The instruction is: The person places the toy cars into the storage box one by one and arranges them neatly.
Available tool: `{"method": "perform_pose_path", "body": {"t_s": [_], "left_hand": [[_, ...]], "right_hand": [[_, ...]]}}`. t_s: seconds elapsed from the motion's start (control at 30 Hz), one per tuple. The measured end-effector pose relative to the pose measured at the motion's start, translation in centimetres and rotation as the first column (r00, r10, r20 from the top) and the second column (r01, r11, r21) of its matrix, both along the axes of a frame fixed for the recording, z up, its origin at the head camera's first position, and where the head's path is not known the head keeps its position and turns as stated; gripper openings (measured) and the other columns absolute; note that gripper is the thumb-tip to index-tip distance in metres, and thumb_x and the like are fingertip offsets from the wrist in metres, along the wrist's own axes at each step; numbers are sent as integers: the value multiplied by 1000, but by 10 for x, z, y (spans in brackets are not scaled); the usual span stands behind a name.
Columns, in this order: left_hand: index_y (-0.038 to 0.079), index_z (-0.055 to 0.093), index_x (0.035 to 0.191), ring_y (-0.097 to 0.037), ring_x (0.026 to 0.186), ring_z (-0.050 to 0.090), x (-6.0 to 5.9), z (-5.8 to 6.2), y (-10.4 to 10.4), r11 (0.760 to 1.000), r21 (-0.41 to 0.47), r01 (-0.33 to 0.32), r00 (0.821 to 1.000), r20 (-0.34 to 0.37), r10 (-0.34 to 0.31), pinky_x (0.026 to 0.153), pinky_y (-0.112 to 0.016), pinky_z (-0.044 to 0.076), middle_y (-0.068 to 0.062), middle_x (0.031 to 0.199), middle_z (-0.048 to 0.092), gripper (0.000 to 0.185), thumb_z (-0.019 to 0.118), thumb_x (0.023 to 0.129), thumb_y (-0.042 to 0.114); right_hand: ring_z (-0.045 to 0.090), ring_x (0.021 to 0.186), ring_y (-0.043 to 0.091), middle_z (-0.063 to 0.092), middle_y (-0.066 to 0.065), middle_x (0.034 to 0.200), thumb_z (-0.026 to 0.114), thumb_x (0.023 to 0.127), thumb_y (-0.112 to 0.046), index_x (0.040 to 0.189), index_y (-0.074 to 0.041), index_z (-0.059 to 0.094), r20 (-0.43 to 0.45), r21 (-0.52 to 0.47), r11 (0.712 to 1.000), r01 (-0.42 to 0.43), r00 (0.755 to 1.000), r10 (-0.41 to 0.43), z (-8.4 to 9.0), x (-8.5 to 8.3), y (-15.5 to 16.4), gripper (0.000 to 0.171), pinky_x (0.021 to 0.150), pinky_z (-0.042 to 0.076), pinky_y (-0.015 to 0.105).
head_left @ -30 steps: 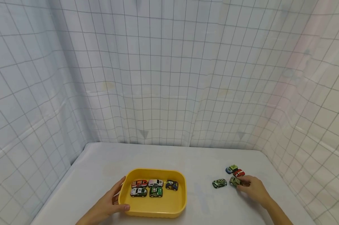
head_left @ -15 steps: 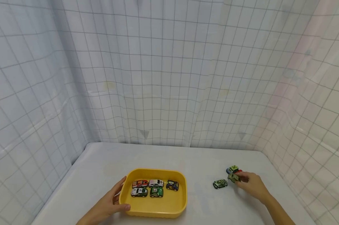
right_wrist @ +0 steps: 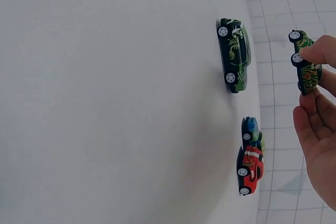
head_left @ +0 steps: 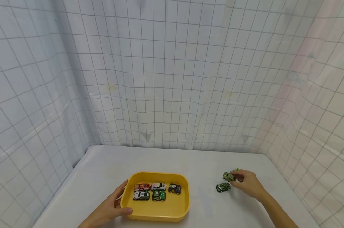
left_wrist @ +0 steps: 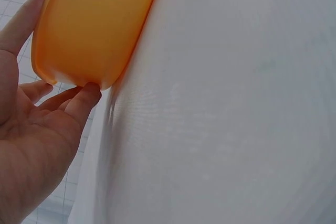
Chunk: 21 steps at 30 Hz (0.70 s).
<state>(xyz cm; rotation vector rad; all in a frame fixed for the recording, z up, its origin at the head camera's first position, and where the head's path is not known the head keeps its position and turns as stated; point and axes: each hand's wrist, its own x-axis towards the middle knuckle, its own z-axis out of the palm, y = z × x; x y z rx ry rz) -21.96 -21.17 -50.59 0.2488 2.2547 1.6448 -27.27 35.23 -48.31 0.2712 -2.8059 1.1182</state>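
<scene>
A person's right hand (head_left: 247, 183) pinches a car (head_left: 228, 177) between thumb and fingers, seemingly for a sure hold off the table (head_left: 174, 160), a red car (right_wrist: 251, 169) lying lower than those fingers, as the left hand (head_left: 110, 204) grips the tray (head_left: 156, 218), apparently to steady it.

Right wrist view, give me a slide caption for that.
Right hand pinching an olive toy car above the table, where a green car, red car and blue car rest.

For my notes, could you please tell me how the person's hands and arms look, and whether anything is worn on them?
The left hand and right hand are bare, with no gloves, rings or markings visible; the left forearm and right forearm show no sleeves.
</scene>
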Motion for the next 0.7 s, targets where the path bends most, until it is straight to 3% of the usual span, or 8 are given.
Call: {"method": "perform_pose_path", "body": {"t_s": [0.23, 0.43, 0.7], "left_hand": [[6, 7, 166, -56, 142, 33, 0, 0, 0, 1000, 7, -9, 1000, 11, 9, 112, -55, 39, -35, 165, 8, 102, 78, 95, 24], [6, 6, 166, -56, 142, 34, 0, 1, 0, 1000, 11, -4, 1000, 4, 4, 112, -55, 39, -36, 165, 8, 103, 78, 95, 24], [7, 9, 166, -55, 141, 35, 1, -1, 1, 999, -9, -36, 999, 21, 37, 112, -55, 39, -35, 165, 10, 103, 79, 94, 26]], "right_hand": [[69, 105, 28, 73, 2, 113, 83, 88, -16, 116, -5, 75, -76, 14, 994, -105, 991, 106, 10, -2, -21, 31, 92, 58, 48], [71, 103, 25, 72, 0, 112, 82, 88, -11, 114, -6, 75, -158, 49, 971, -234, 958, 239, 13, -5, -41, 28, 90, 59, 47], [68, 96, 13, 71, -9, 107, 84, 86, -11, 112, -11, 76, -181, 93, 946, -309, 930, 321, 15, -6, -68, 27, 86, 60, 50]]}}
